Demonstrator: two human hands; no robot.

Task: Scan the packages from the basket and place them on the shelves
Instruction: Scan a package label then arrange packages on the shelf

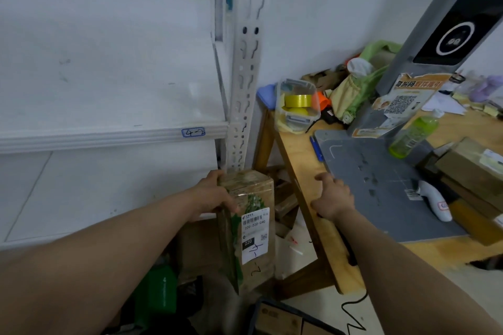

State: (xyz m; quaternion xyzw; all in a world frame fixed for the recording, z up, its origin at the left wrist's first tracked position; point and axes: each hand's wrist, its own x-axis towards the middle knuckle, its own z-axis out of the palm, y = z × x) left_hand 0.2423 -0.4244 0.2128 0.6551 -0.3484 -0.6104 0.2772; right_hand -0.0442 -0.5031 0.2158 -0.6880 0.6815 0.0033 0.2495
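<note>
Forearms fill the bottom of the view, and this looks like the shelving step. The person's left hand (pixel 215 193) is clamped round the top of a taped cardboard package (pixel 253 226), which stands on end just in front of the foot of the perforated shelf upright (pixel 245 76). The right hand (pixel 332 196), right of that upright, rests on the wooden table (pixel 299 160) edge with fingers loosely curled, holding nothing. Scribble on the box seems to read 4-2, and the 4-2 shelf (pixel 109 136) sits left of the upright, higher up. Next move probably means lifting over that shelf's front lip and going left without clipping the upright. Lots of open board there.
</note>
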